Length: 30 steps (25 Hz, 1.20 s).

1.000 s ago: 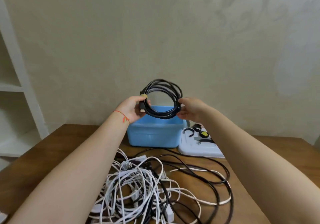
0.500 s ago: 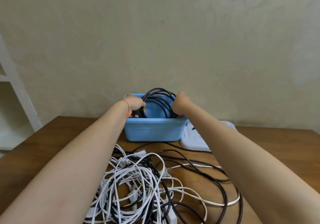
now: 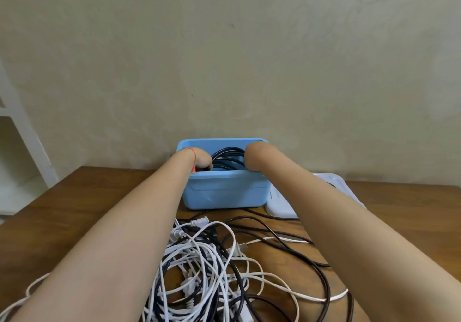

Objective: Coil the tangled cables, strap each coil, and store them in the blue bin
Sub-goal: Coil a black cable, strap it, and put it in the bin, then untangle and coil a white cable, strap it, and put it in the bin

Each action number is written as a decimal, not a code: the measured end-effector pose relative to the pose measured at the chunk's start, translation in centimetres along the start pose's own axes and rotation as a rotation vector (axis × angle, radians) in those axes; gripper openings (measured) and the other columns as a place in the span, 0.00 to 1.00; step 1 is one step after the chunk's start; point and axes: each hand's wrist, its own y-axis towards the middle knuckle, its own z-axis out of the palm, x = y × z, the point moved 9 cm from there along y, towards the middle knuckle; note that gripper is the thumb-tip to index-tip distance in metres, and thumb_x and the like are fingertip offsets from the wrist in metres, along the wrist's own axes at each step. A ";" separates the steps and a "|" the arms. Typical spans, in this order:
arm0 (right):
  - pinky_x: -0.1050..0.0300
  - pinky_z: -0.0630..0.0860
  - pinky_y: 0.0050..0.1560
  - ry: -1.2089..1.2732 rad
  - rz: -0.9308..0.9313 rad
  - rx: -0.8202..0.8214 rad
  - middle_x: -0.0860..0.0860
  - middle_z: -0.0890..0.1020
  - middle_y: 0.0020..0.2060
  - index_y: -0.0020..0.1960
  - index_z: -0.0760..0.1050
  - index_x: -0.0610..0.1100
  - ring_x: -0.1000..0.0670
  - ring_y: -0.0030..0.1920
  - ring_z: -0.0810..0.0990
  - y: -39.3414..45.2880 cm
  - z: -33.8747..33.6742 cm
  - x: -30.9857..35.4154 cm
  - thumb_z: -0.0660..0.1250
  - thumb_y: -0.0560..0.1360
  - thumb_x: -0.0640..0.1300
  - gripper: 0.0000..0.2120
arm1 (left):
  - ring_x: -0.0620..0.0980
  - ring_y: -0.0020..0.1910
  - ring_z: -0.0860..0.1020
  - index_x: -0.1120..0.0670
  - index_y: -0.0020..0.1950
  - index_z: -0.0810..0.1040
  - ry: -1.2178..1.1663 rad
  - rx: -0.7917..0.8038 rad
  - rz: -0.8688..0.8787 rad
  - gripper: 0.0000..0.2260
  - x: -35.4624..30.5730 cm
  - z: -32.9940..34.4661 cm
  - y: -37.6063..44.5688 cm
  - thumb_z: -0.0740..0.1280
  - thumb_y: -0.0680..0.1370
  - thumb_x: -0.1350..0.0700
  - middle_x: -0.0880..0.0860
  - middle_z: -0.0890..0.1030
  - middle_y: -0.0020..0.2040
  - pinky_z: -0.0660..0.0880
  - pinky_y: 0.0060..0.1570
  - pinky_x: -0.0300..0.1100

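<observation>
Left hand (image 3: 203, 161) curled, seemingly gripping black coil (image 3: 228, 158) inside blue bin (image 3: 225, 192), right hand (image 3: 250, 158) grip hidden

Two hands, left (image 3: 202, 163) and right (image 3: 252, 159), both dipped into one blue bin (image 3: 225, 192). One black coil (image 3: 228, 158) in the bin. One tangle (image 3: 207, 269) of loose cables on one wooden table (image 3: 74, 204): white and black strands mixed, number of separate cables impossible to tell. At least two white plugs (image 3: 199, 222) showing at the tangle's far edge. One white tray (image 3: 279, 204) beside the bin, mostly hidden by the right arm. One red string (image 3: 192, 152) round the left wrist. One white shelf unit (image 3: 22, 137) at the left edge.
</observation>
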 end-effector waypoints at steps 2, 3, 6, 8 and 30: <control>0.54 0.72 0.49 -0.036 -0.012 -0.050 0.47 0.78 0.53 0.55 0.76 0.41 0.44 0.50 0.77 -0.1 -0.9 0.5 0.56 0.80 0.37 0.11 | 0.53 0.32 0.74 0.57 0.53 0.75 0.212 -0.112 -0.001 0.07 -0.7 -1.5 -1.0 0.58 0.84 0.57 0.57 0.76 0.43 0.70 0.33 0.42; 0.53 0.73 0.47 -0.026 -0.031 -0.140 0.45 0.78 0.53 0.52 0.75 0.41 0.43 0.50 0.78 -0.4 -1.8 0.6 0.57 0.80 0.36 0.09 | 0.55 0.33 0.77 0.59 0.54 0.77 0.252 -0.220 0.012 0.09 -1.1 -2.6 -1.4 0.59 0.82 0.58 0.59 0.78 0.43 0.72 0.34 0.42; 0.52 0.70 0.44 0.117 -0.114 -0.413 0.44 0.72 0.45 0.43 0.70 0.38 0.40 0.47 0.75 -2.5 -4.4 0.8 0.56 0.81 0.40 0.10 | 0.61 0.53 0.78 0.60 0.57 0.79 0.131 -0.624 0.187 0.12 -2.3 -6.3 -3.6 0.60 0.80 0.57 0.61 0.80 0.55 0.74 0.50 0.47; 0.51 0.71 0.50 0.305 -0.181 -0.307 0.41 0.76 0.50 0.51 0.75 0.38 0.39 0.54 0.76 -3.3 -3.5 1.4 0.51 0.84 0.50 0.20 | 0.60 0.62 0.74 0.55 0.62 0.78 0.084 -0.789 0.307 0.14 -2.2 -6.7 -5.9 0.60 0.81 0.51 0.58 0.78 0.62 0.71 0.59 0.48; 0.54 0.76 0.37 0.442 -0.197 0.009 0.46 0.81 0.30 0.38 0.78 0.40 0.49 0.30 0.76 -16.6 6.0 4.4 0.61 0.79 0.59 0.24 | 0.53 0.45 0.78 0.53 0.50 0.81 -0.062 -0.543 0.380 0.09 -0.1 2.8 -16.5 0.61 0.79 0.55 0.51 0.82 0.46 0.73 0.42 0.45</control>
